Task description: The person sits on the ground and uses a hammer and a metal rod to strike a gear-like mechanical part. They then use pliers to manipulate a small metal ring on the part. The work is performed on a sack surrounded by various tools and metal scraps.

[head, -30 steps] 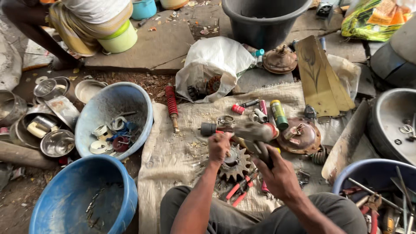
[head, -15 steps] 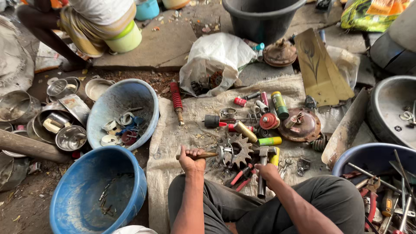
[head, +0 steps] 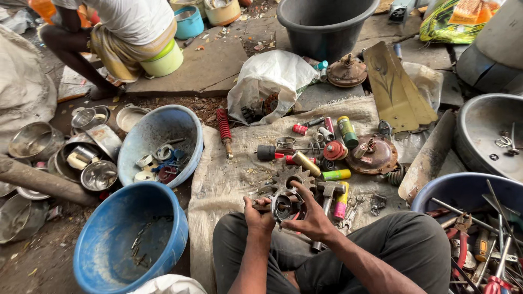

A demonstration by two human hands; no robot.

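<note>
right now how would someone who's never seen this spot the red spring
Find the pale sack cloth spread on the ground, beside the light blue basin of small parts. At the cloth's upper left edge lies the red coil spring, on a rod with a rusty lower end. It is the only ribbed red coil; the other red pieces are small smooth cylinders.

Open-air scrap repair spot: ground sacking (head: 229, 179), strewn tools, blue basins (head: 131, 245).

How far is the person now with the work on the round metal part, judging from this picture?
Done: loose parts lie sorted in the light blue basin, tools on the sack cloth. In hand: both the left hand and the right hand grip a round metal part beside a toothed gear. Left: the hammer, rotor cover and red spring lie untouched.
</note>
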